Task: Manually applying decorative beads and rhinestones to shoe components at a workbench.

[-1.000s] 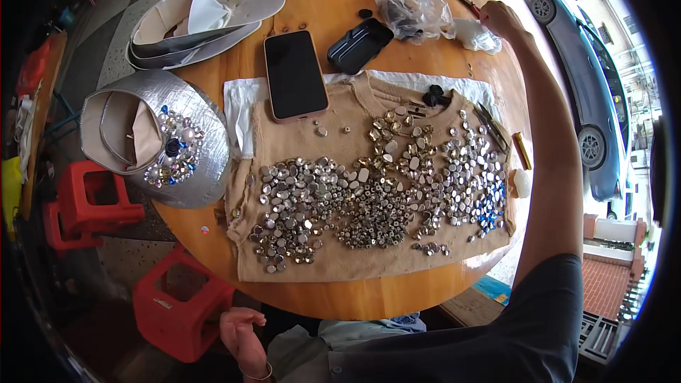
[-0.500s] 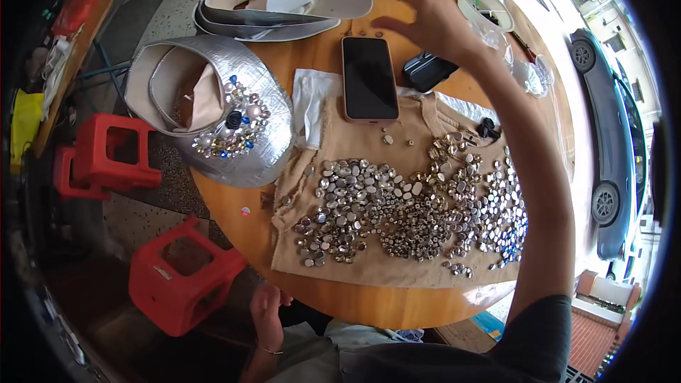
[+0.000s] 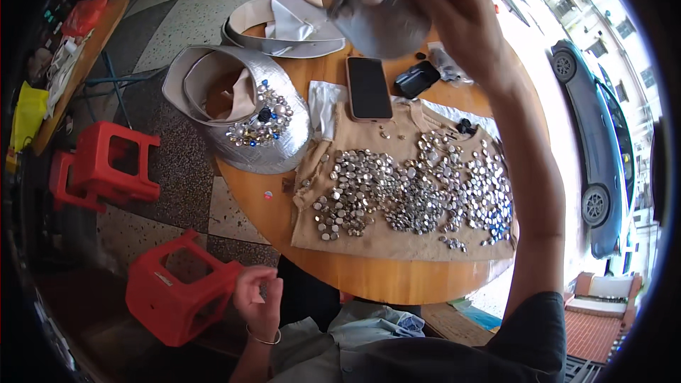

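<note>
At the top of the view my right hand [image 3: 461,18] grips a silver hat [image 3: 386,28] by its brim, thumb and fingers closed on it. The hat is smeared by motion and partly cut off by the upper edge. Low at the table's near side, my left hand [image 3: 257,301] hangs in the air with loosely bent fingers; nothing shows in it. On the table stands another silver hat [image 3: 241,145], its brim set with pearls, blue stones and a black rose. Behind it lies a pale hat [image 3: 312,44] with white cloth inside.
Many loose rhinestones [image 3: 418,202] cover a tan knit garment [image 3: 340,247] on the round wooden table [image 3: 369,287]. A phone [image 3: 369,89] and a black case [image 3: 417,79] lie beyond them. Red stools [image 3: 167,298] stand on the left; a blue car [image 3: 603,163] is parked outside.
My right hand has taken hold of a silver hat and lifted it at the far side. My left hand has risen slightly. The whole view has shifted a little.
</note>
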`<action>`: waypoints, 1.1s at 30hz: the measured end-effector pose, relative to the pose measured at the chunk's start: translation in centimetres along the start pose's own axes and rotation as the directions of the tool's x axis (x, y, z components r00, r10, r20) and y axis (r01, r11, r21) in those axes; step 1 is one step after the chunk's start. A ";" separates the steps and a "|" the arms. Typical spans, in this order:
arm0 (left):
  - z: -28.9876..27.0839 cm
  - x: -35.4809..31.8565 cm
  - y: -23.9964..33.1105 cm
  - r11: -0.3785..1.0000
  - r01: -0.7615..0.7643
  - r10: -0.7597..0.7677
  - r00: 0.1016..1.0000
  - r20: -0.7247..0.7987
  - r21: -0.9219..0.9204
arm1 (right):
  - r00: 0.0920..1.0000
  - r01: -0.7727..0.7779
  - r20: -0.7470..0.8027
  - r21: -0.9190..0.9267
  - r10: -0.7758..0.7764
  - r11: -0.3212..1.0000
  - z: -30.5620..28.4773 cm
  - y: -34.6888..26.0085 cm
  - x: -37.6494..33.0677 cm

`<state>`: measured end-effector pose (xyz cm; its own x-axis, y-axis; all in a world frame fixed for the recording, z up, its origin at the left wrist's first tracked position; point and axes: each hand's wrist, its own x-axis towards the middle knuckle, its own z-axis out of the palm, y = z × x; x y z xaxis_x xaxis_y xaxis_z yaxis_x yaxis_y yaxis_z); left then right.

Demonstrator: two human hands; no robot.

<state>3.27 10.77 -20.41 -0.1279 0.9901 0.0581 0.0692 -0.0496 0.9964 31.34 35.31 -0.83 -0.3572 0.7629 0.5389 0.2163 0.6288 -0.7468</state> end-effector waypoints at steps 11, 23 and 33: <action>4.3 2.1 11.2 0.451 -0.467 0.813 0.567 -0.134 0.761 | 0.995 -0.082 0.066 0.115 0.075 0.990 5.3 -11.6 -17.0; 0.3 -4.1 9.4 0.608 0.557 -0.476 0.826 0.301 -0.565 | 0.678 -0.729 -0.629 -0.642 0.381 0.237 -13.0 0.6 -41.0; 5.6 -7.8 9.1 0.686 0.525 -0.321 0.839 0.439 -0.503 | 0.993 -0.021 0.092 -0.495 0.076 0.869 14.1 -14.9 -30.1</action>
<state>10.44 3.30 -12.10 0.3043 0.9047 -0.2983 -0.5175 0.4199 0.7456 26.01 0.87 -11.41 -0.4216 0.7916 0.4424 0.6449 0.6047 -0.4674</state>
